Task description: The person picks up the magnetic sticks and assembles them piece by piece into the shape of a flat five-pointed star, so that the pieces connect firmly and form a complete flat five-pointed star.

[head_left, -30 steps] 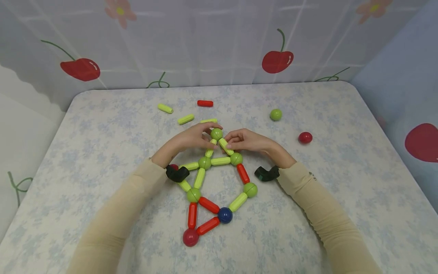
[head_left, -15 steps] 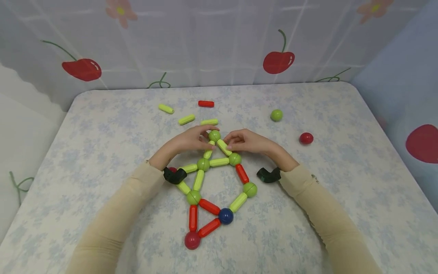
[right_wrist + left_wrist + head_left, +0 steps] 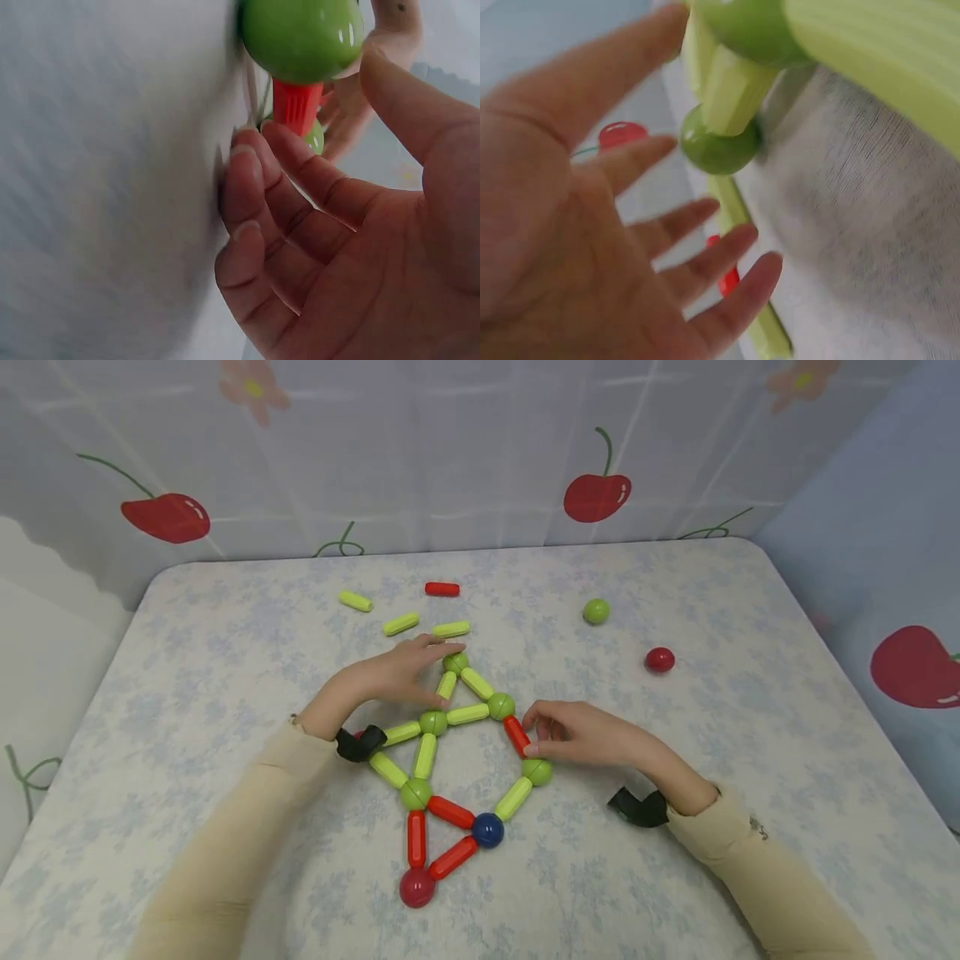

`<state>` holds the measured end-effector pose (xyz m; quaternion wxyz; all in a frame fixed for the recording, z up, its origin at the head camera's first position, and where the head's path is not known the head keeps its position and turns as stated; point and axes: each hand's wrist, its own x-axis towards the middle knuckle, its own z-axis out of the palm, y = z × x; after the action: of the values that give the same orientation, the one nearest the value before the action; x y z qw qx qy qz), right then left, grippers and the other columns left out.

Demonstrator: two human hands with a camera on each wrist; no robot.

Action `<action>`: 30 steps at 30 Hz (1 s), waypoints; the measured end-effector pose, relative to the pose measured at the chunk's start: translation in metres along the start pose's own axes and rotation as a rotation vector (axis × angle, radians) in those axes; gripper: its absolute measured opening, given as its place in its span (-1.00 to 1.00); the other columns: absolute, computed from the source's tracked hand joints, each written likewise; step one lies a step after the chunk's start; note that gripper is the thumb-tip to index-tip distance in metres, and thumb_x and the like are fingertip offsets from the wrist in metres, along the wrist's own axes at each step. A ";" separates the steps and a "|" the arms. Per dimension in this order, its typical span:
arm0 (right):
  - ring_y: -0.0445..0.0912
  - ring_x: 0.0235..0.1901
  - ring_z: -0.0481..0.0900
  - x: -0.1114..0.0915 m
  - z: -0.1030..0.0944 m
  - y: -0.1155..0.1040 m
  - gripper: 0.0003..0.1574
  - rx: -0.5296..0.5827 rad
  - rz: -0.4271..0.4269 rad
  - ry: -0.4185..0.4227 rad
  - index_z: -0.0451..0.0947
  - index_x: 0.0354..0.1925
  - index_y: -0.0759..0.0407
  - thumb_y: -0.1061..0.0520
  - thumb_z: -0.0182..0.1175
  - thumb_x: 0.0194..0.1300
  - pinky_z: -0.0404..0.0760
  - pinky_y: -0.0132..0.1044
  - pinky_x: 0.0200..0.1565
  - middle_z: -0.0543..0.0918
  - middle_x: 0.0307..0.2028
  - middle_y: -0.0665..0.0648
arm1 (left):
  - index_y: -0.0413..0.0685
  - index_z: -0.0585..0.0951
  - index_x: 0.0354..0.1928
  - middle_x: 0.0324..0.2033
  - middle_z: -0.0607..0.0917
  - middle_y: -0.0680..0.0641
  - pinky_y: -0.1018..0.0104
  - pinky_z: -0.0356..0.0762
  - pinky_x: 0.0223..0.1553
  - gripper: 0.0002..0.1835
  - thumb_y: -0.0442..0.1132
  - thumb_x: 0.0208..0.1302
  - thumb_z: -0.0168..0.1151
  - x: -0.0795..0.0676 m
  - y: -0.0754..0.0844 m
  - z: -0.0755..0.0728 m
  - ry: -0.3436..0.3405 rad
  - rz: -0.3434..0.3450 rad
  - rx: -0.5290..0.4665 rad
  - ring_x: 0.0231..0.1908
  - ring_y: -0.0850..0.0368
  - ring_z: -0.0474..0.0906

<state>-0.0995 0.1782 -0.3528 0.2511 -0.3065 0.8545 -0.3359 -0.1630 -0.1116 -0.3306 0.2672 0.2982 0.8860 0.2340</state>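
Note:
A flat figure of coloured rods and balls lies on the table, with a green ball [image 3: 455, 662] at its far tip. My left hand [image 3: 397, 675] is spread around that tip, forefinger by the ball and thumb by a yellow-green rod [image 3: 446, 685]. Its fingers are extended and apart in the left wrist view, holding nothing. Beside a red rod [image 3: 517, 737] on the right side is my right hand [image 3: 581, 733], fingers loosely bent. In the right wrist view its thumb stands apart from the fingers near a green ball [image 3: 304, 37]; whether it touches is unclear.
Loose yellow-green rods [image 3: 401, 624] and a red rod [image 3: 442, 589] lie behind the figure. Off to the right are a loose green ball [image 3: 596, 612] and a red ball [image 3: 660, 660]. Nearest me, the figure has a blue ball [image 3: 488, 831] and a red ball [image 3: 417, 887].
My right hand has let go of the yellow-green rod near the tip and moved right and nearer, beside the red rod. My left hand has shifted slightly left and its fingers have spread.

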 end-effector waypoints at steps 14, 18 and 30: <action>-0.23 -0.62 0.32 -0.017 0.012 -0.006 -0.70 -0.061 0.043 0.014 0.51 -0.37 0.03 -0.14 0.28 0.18 0.32 -0.35 -0.51 0.41 -0.60 -0.11 | 0.03 0.17 0.42 0.43 -0.11 -0.07 -0.15 -0.05 0.23 -0.11 -0.02 0.08 0.40 -0.020 0.004 0.005 -0.059 0.093 0.139 0.37 -0.17 -0.29; -0.22 -0.61 0.34 -0.017 0.005 -0.003 -0.71 -0.056 0.055 0.024 0.55 -0.36 0.04 -0.14 0.27 0.19 0.35 -0.34 -0.49 0.43 -0.61 -0.10 | -0.02 0.20 0.41 0.43 -0.09 -0.10 -0.18 -0.03 0.22 -0.14 0.03 0.12 0.35 -0.023 0.008 0.004 -0.038 0.083 0.225 0.36 -0.23 -0.26; -0.11 -0.41 0.45 0.002 -0.023 0.017 -0.72 -0.034 0.095 0.107 0.61 -0.15 0.15 0.00 0.25 0.25 0.44 -0.22 -0.32 0.56 -0.44 -0.05 | -0.10 0.18 0.41 0.37 0.12 -0.18 -0.08 -0.02 0.24 -0.14 0.07 0.15 0.31 -0.012 0.011 -0.003 -0.027 0.089 0.275 0.35 -0.19 -0.11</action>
<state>-0.1216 0.1965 -0.3506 0.2154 -0.2512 0.8859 -0.3251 -0.1523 -0.1123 -0.3184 0.2253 0.3741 0.8918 0.1180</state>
